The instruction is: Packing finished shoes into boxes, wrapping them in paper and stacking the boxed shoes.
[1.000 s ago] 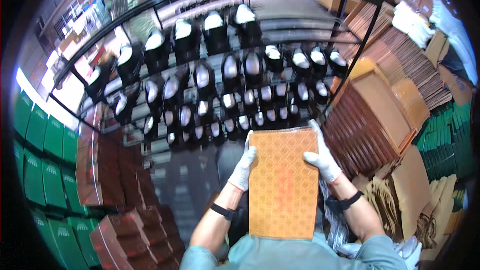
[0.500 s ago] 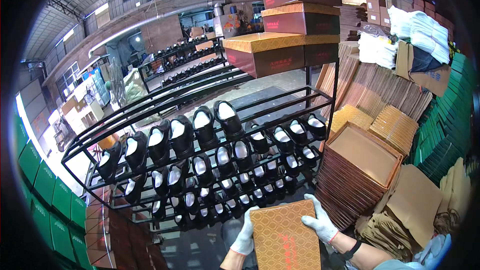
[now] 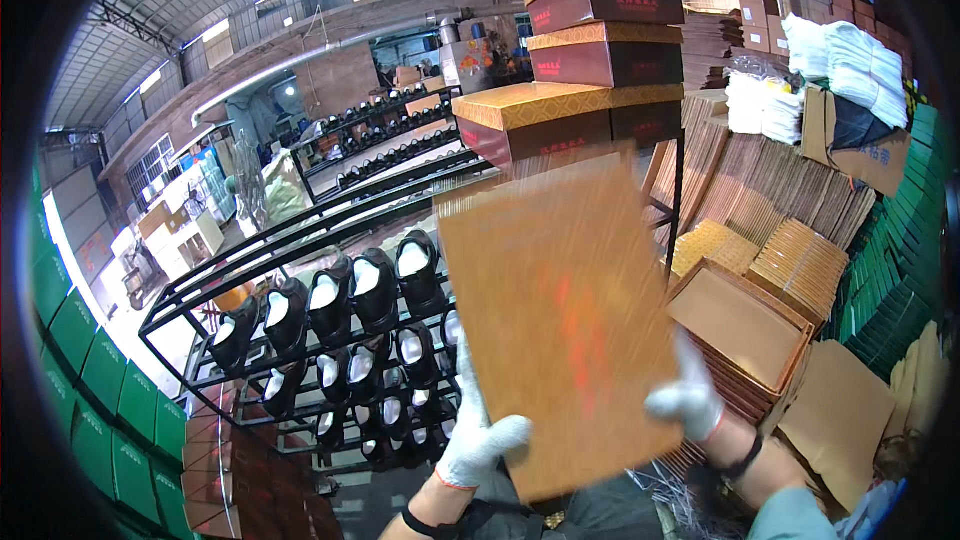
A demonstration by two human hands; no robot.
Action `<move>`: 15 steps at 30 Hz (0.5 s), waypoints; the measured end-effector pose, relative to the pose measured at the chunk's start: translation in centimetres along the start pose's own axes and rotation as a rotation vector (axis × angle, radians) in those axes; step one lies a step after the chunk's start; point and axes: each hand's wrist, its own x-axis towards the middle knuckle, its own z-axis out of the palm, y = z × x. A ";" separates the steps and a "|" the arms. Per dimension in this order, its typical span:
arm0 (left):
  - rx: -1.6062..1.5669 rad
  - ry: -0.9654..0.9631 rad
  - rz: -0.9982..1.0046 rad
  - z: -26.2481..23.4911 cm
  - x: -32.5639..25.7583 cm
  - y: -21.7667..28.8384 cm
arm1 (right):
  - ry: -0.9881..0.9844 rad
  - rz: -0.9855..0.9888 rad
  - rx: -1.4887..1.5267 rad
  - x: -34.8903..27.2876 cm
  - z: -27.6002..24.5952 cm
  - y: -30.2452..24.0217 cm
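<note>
Both my hands, in white gloves, hold a golden-orange shoe box (image 3: pixel 565 315) up in front of me; it is blurred by motion. My left hand (image 3: pixel 480 435) grips its lower left edge and my right hand (image 3: pixel 690 395) grips its lower right edge. Just above and behind the box rises a stack of dark red boxes with golden lids (image 3: pixel 570 50). To the left stands a black wire rack (image 3: pixel 330 320) with several black shoes with white linings on its shelves.
Open box lids and flat cardboard (image 3: pixel 760 310) are piled at the right. Green crates (image 3: pixel 100 390) line the left edge, and more green crates (image 3: pixel 905 240) line the right. Dark red boxes (image 3: pixel 225 470) lie at lower left. More shoe racks (image 3: pixel 380 140) stand farther back.
My view has tilted up from the rack toward the hall. Both hands have lifted the box from low in front of me up toward the stack of boxes.
</note>
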 end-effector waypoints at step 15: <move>1.220 0.135 0.568 -1.0 40.9 13.3 | 0.456 -0.410 -0.230 34.6 -1.2 -12.4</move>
